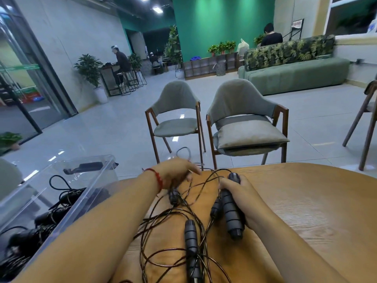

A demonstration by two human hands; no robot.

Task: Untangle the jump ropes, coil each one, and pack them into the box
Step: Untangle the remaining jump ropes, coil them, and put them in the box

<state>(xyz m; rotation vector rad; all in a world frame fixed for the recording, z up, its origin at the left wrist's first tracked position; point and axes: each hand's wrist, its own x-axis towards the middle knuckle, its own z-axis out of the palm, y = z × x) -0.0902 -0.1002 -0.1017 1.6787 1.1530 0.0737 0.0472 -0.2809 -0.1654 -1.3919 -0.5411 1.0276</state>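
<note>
View from a person's head, looking down at two bare forearms over a round wooden desk (306, 211). Nearest the viewer, a tangle of jump ropes (204, 258) lies on the desk between the arms: thin dark cords looping over one another. One loose black handle (190, 240) lies lengthwise in the tangle.

A little farther on, the right hand (241, 194) has its fingers wrapped around a ribbed black handle (232, 217). The handle slants toward the viewer, and its far tip pokes out beyond the fingers. A second, shorter handle (216, 209) lies just beside it on the left.

The left hand (175, 172) is over the far side of the tangle near the desk edge, with a red string bracelet (158, 179) on its wrist. It is motion-blurred, so whether its fingers hold a cord cannot be told.

To the left, beside the desk, stands a clear plastic box (95, 180). It holds several dark coiled ropes (61, 201).

Beyond the desk, two grey upholstered chairs (175, 111) with wooden frames stand side by side on a pale tiled floor, backs toward the viewer. The right chair has a grey cushion (248, 135) on its seat.

Farther back are a green sofa (295, 76), a green wall, potted plants, and a few seated people.
</note>
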